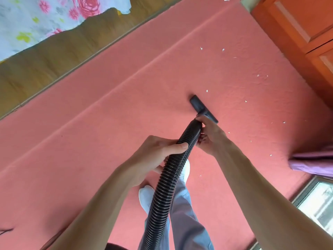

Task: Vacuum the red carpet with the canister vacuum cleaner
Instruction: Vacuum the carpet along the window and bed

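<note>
From the head view, looking down past the arms, the red carpet (pixel 111 109) fills nearly the whole floor. The ribbed black hose (pixel 166 179) runs up between the person's legs to a small dark nozzle (pixel 199 104) set flat on the pile. The canister itself is out of sight, somewhere behind or below the frame.

The right hand (pixel 210 136) is wrapped round the very end of the hose, just behind the nozzle. That looks like the steering grip, close to the head so it can be pressed down and aimed. The left hand (pixel 155 154) is curled round the hose further back, thumb over the top. I'd say it is taking the weight and slack, so the hose doesn't drag the nozzle off line.

White scraps (pixel 206 91) lie scattered to the right of the nozzle and beyond it, toward the orange wooden cabinet (pixel 295 27) — one is just beside the head. The carpet to the left looks mostly free of them, so my guess is the work goes rightward next.

A purple cloth (pixel 313 164) lies at the right edge near a window (pixel 319 204). A floral cloth (pixel 41 20) hangs over the wooden floor strip (pixel 54 58) at upper left — neither touches the hose.
</note>
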The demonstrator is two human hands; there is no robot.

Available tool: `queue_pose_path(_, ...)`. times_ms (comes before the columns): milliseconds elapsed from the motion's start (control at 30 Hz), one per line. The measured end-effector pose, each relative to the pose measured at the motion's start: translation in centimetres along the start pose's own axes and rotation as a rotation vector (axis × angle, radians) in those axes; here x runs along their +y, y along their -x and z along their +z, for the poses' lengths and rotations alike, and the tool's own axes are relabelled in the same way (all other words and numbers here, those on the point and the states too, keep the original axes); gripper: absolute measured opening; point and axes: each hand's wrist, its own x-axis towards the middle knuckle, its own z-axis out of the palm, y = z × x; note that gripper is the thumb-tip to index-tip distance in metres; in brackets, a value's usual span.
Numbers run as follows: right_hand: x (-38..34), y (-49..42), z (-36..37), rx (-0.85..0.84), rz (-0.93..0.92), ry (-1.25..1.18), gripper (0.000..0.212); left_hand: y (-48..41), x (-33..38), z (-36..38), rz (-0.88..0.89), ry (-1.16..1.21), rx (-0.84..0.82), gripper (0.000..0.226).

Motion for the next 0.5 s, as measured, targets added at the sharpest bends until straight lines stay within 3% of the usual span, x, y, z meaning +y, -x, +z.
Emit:
queue_pose_path(333, -7.9, -6.9, -2.3, 0.143, -0.005, 0.251, 0.019, -9.1, 2.6, 5.6, -0.001, -0.043, 0.171, 0.023)
queue_pose_path(400, -8.0, -7.3, -2.6, 0.169, -0.009, 0.261, 0.02, -9.5, 2.6, 5.7, -0.033, -0.043, 0.137, 0.02)
queue_pose_path(500, -6.6, -6.3, -2.4, 0.178, -0.007, 0.288, 0.024, -8.1, 2.0, 4.2, -0.1, 0.008, -0.051, 0.021)
